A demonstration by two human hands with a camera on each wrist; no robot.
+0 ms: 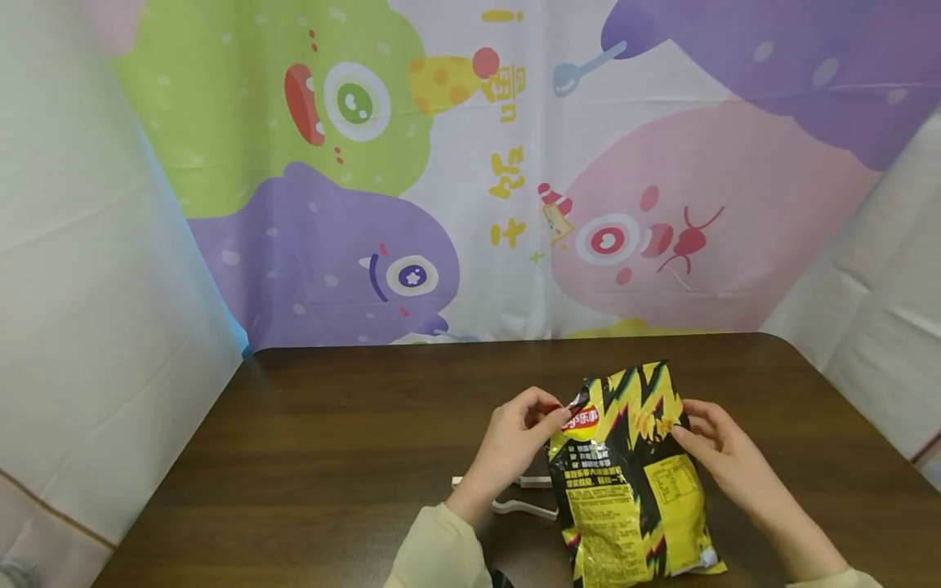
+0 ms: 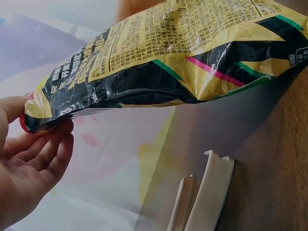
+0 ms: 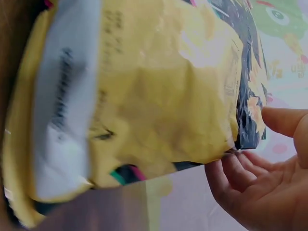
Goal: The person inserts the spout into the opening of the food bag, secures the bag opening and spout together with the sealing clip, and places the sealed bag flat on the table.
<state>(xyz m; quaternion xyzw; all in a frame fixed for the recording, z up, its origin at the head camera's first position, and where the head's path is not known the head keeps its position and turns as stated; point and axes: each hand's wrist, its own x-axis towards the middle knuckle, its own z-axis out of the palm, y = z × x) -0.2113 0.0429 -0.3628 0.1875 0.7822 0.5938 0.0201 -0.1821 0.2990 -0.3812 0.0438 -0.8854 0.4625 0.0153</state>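
A person's left hand (image 1: 518, 429) pinches the upper left corner of a black-and-yellow snack bag (image 1: 625, 482), thumb on the printed face and fingers behind, as the right hand (image 1: 716, 447) grips the opposite edge in the same fashion, its fingers tucked behind the wrapper. The bag fills the gap between the two hands, touching both, its body hanging from them toward the wearer, below both wrists. A red-and-yellow logo (image 1: 581, 422) sits just beside the left thumb; a pale, printed strip (image 3: 65, 110) crosses the bag's near end, well below the right hand.

The step in hand appears to be holding the bag up by its far end and steadying it. The next move, judging by the grip, would call for a firm pinch from both hands, whether to shift the bag or work at its upper edge; squeezing too hard could crush what is inside. Whether the bag's near end rests on the desk (image 1: 331, 441) cannot be told, nor whether the seal is intact.

Farther out, beyond the left wrist and beside the bag, a long white piece (image 2: 211, 192) lies on the desk next to a slimmer white piece (image 2: 184, 204), both partly blocked in the head view and neither touched by the fingers. Past both hands, a cartoon-printed cloth (image 1: 515, 286) hangs behind the desk's far edge.
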